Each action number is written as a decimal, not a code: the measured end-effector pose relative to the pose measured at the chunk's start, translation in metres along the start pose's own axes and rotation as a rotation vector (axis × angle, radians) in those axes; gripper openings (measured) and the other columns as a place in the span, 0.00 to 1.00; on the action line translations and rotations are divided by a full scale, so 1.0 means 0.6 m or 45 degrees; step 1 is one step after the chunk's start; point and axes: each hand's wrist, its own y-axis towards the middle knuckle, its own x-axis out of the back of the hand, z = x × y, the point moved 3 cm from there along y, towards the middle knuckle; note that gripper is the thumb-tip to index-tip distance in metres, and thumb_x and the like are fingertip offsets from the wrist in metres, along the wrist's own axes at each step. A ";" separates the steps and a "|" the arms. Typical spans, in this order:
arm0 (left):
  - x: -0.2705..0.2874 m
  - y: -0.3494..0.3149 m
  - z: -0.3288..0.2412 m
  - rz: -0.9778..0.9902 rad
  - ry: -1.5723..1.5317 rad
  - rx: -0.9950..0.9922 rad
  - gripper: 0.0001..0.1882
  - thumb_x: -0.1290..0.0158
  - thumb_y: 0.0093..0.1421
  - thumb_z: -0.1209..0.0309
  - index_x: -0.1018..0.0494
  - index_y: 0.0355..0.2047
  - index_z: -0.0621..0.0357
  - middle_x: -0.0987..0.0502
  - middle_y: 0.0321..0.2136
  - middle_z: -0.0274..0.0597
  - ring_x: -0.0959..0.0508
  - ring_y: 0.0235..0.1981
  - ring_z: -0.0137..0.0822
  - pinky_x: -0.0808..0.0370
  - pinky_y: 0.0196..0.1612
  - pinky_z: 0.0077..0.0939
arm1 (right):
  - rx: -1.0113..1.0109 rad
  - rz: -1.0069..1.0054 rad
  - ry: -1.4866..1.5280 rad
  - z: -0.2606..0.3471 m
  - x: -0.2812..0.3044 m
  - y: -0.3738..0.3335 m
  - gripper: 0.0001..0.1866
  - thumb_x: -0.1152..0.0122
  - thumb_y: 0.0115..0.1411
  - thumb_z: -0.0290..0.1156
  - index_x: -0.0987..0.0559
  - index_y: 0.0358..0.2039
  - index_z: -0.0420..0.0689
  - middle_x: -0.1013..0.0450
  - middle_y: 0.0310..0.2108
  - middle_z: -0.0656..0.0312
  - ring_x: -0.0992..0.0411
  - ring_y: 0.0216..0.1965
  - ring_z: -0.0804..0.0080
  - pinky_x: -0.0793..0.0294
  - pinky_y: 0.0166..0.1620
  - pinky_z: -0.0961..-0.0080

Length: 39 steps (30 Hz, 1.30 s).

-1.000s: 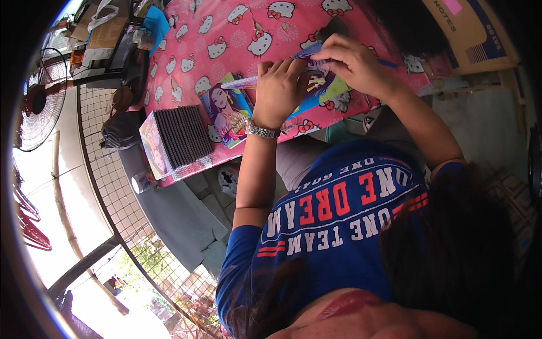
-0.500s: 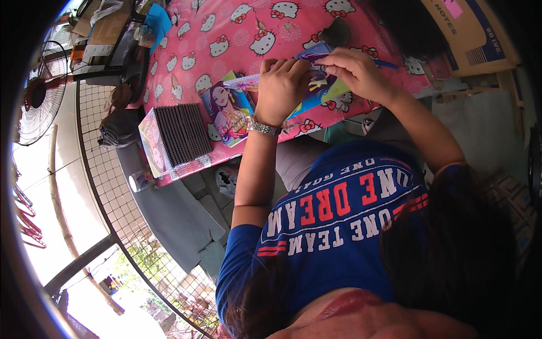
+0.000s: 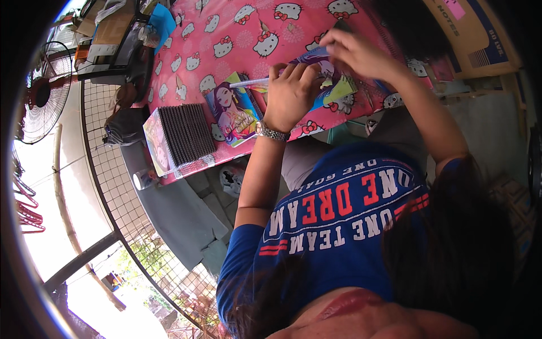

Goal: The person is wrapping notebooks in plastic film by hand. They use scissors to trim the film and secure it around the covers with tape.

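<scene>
My left hand (image 3: 291, 93), with a metal-band watch (image 3: 272, 131) on its wrist, curls its fingers over a colourful illustrated notebook (image 3: 316, 59) at the table's near side. Part of that notebook is hidden by the hand, and a yellow-green and blue cover (image 3: 341, 90) shows under it. Raised just above its right end is my right hand (image 3: 355, 55), fingers apart and slightly blurred, with nothing visible in them. Left of my left wrist lies another notebook (image 3: 231, 110) with a drawn long-haired figure on its cover. Further left stands a stack of black-bound notebooks (image 3: 183, 135).
Pink cartoon-cat cloth (image 3: 243, 48) covers the table. A dark object (image 3: 342, 25) sits behind my right hand. At the far right is a cardboard box (image 3: 480, 39); a fan (image 3: 42, 93) and a wire grille (image 3: 104, 164) are on the left.
My right hand has come off the notebook and moved slightly up, its fingers spreading. My left hand stays on the notebook, shifted a little to the right in view.
</scene>
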 end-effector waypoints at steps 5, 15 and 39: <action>0.004 -0.010 -0.015 0.109 0.165 0.135 0.14 0.38 0.56 0.64 0.27 0.41 0.48 0.23 0.37 0.35 0.27 0.52 0.42 0.43 0.57 0.59 | 0.248 -0.347 -1.060 -0.169 0.025 0.095 0.28 0.32 0.56 0.48 0.28 0.49 0.42 0.33 0.59 0.49 0.40 0.63 0.49 0.37 0.62 0.56; -0.031 -0.071 -0.003 -0.185 0.179 0.488 0.27 0.31 0.44 0.48 0.26 0.36 0.48 0.30 0.45 0.37 0.38 0.60 0.52 0.64 0.60 0.79 | 0.283 0.653 0.515 0.009 0.003 -0.015 0.26 0.37 0.44 0.42 0.17 0.44 0.42 0.29 0.50 0.57 0.33 0.54 0.64 0.38 0.61 0.66; 0.000 -0.047 0.014 0.013 -0.082 0.341 0.22 0.31 0.46 0.58 0.25 0.38 0.50 0.27 0.39 0.35 0.31 0.50 0.44 0.52 0.58 0.66 | 0.444 0.709 0.944 0.027 -0.016 0.000 0.24 0.36 0.47 0.41 0.20 0.44 0.43 0.34 0.47 0.62 0.36 0.51 0.68 0.39 0.58 0.70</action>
